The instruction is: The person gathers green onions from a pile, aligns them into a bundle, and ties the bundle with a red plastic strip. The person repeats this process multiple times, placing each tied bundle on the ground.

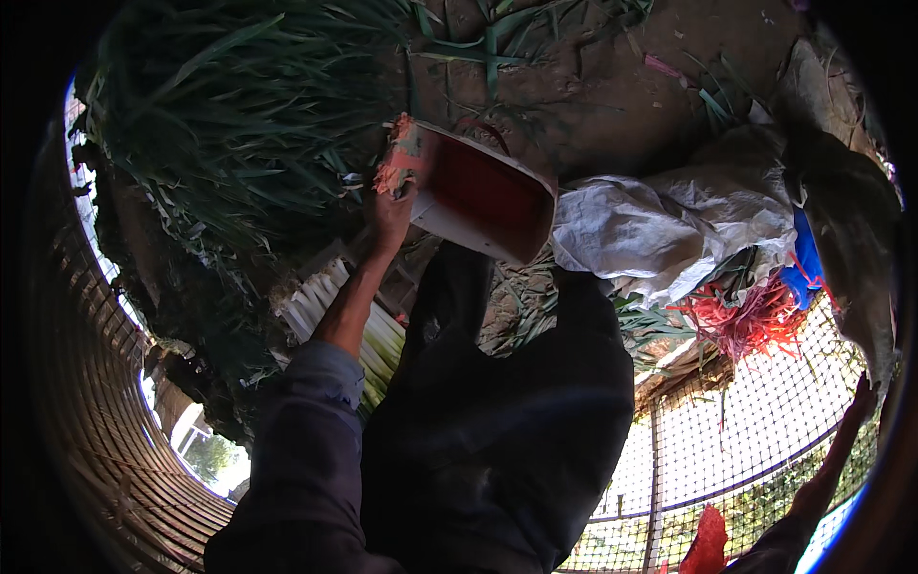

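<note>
My left hand (393,214) grips the near left edge of a tilted, box-shaped object (495,197) with pale sides and a dark red hollow inside. Ragged pinkish-orange padding (399,158) covers its left end, just beyond my fingers. At the far right, my right hand (864,398) is in shadow, closed around the lower end of a grey cloth or sack (853,273); its fingers show poorly. A white woven plastic sack (638,229) lies right of the box. Leeks or large scallions with white stalks (337,298) lie beside my left forearm.
Long green leaves (237,122) are heaped at the upper left. Loose leaves lie on the bare soil (595,93). Red plastic ties (749,312) sit at the right beside blue material (803,258). Black mesh (760,416) spans the lower right, near a red object (706,542).
</note>
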